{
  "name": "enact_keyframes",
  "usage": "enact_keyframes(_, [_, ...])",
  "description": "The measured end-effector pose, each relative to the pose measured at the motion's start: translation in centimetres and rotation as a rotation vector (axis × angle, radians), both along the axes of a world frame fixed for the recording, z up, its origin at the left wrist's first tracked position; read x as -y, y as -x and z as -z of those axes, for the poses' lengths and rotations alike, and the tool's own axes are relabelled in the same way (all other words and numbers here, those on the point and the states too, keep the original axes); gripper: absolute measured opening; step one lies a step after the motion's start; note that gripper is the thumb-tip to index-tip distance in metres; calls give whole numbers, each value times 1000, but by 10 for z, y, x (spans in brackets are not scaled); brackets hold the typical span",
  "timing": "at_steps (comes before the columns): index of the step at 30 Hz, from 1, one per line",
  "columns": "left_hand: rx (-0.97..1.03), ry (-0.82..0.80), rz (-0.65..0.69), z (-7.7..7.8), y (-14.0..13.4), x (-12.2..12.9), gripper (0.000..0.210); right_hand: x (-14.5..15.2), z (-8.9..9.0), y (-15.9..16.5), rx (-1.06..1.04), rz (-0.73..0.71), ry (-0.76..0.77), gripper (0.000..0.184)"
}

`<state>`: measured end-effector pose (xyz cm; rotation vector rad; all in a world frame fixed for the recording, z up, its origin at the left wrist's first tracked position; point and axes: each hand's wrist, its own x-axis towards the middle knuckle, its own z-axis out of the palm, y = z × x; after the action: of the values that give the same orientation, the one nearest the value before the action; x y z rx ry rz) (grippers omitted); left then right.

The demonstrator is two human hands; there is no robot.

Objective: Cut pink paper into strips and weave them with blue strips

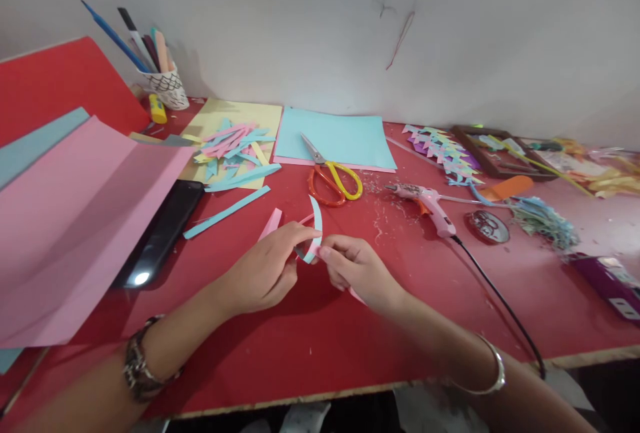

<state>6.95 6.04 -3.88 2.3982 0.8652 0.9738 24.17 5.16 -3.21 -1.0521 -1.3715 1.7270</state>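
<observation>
Blue paper strip point(318, 218) between both hands point(261, 265) point(359, 265)

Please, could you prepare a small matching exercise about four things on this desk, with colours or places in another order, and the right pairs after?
Things
1. scissors
2. glue gun
3. cup
4. curved paper strip

Descriptions
A. pale blue, between the left hand and the right hand
B. white with dark pattern, holding pens
C. orange, yellow and metal grey
D. pink, lying on the red table

Pairs: 1-C, 2-D, 3-B, 4-A
</observation>
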Motion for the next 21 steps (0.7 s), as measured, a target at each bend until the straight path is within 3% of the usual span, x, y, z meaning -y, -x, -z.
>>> enact_keyframes(6, [8,-61,-103,-3,0,-4,17,0,-1,-1,-28,14,19,28])
enact_keyframes(9, [8,-86,-157,-4,1,-4,18,0,0,-2,-23,-16,22,28])
enact_keyframes(18, [39,-184,-78,-4,1,-5,26,0,-11,-2,85,-112,21,32])
enact_keyframes(21, [55,-148,-97,-3,2,-3,26,0,-13,-1,104,-116,11,35])
